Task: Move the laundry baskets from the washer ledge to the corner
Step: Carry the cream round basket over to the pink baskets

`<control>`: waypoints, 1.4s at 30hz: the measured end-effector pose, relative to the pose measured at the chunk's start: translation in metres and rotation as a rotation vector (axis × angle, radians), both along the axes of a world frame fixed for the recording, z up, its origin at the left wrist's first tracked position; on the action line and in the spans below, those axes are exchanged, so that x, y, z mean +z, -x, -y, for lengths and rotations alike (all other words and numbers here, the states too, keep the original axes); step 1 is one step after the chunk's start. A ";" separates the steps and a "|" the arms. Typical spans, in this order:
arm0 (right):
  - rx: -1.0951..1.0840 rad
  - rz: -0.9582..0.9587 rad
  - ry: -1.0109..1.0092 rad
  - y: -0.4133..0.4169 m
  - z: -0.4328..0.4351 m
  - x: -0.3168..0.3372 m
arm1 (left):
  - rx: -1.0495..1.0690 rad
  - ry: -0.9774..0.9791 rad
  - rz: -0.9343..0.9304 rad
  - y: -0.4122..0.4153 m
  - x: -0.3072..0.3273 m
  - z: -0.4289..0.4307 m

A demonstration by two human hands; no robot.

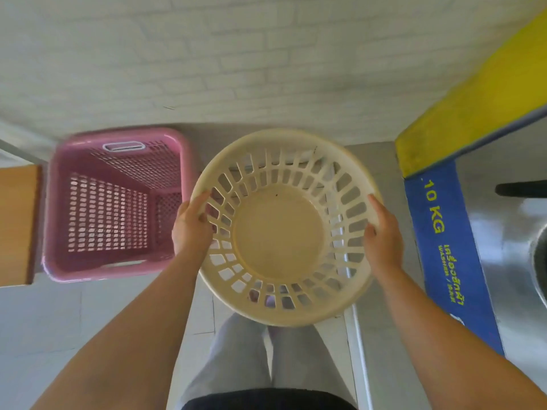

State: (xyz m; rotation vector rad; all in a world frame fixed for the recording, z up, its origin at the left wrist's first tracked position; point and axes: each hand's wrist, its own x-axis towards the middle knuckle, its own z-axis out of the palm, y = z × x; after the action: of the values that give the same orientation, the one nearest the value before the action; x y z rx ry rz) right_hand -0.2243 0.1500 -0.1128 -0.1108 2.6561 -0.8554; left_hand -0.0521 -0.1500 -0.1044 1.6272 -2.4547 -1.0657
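Round cream laundry basket [284,229]: empty, slotted plastic, likely light, stiff but slightly flexible at rim; smooth, could slip if tilted. Best hold: opposite sides of rim, as now. Held in air above floor, beside pink rectangular basket [114,204] standing near white brick wall [207,54].

Left hand [191,229]: grip closed on left rim, fingers hooked through slots.

Right hand [383,235]: grip closed on right rim, thumb over edge.

Washer [444,232] at right.

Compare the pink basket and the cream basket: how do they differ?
The pink basket is rectangular; the cream basket is round. The pink one sits on the floor, untouched; the cream one is held at its rim by the left hand and right hand. Both are perforated plastic and empty.
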 end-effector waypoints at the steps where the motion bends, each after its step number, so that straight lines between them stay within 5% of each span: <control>1: 0.006 -0.008 -0.007 0.009 0.005 -0.009 | 0.020 -0.031 0.014 0.009 -0.008 0.004; 12: -0.007 -0.054 -0.038 0.069 0.050 -0.155 | -0.001 -0.014 0.132 0.072 -0.153 0.039; 20: 0.031 -0.061 -0.055 0.090 0.091 -0.265 | 0.168 -0.121 0.195 0.079 -0.264 0.067; 24: 0.070 -0.063 -0.044 0.097 0.101 -0.300 | 0.089 0.022 0.276 0.081 -0.297 0.078; 33: 0.221 0.059 -0.130 0.109 0.105 -0.337 | 0.047 -0.067 0.348 0.085 -0.325 0.085; 42: 0.434 -0.007 -0.402 0.093 0.119 -0.261 | -0.331 -0.005 0.495 0.086 -0.262 0.063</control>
State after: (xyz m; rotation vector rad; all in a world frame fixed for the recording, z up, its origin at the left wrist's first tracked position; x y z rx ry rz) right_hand -0.3172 0.0308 -0.3741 -0.5609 2.6012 -0.1805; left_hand -0.1383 -0.2125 -0.3664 1.6920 -3.1249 -0.7538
